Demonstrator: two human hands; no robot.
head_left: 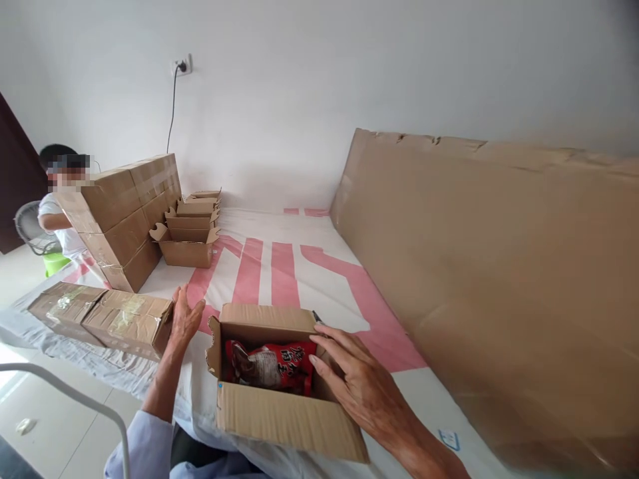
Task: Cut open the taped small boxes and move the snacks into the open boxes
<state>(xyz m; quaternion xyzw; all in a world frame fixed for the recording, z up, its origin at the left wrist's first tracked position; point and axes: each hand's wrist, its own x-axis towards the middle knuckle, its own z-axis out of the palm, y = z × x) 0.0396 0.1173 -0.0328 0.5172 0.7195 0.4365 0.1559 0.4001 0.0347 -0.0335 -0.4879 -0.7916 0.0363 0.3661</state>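
Observation:
In front of me stands an open cardboard box (289, 416) with its long flaps folded outward. Inside lies a red plastic food packet (272, 366) with dark contents and printed characters. My right hand (362, 376) reaches over the box's right end, its fingers stretched out above the opening and none of them around the packet. A small dark object, not clear in kind, shows by the fingertips at the back right corner. To the left, my left hand (184, 322) rests, fingers extended, against the end of a taped cardboard box (130, 316).
Another taped box (67, 306) adjoins it at the left. Behind are stacked sealed boxes (120, 219) and a row of open boxes (187, 253). A large cardboard sheet (489, 286) leans at the right. A person (64, 219) is at the far left, beyond the stack.

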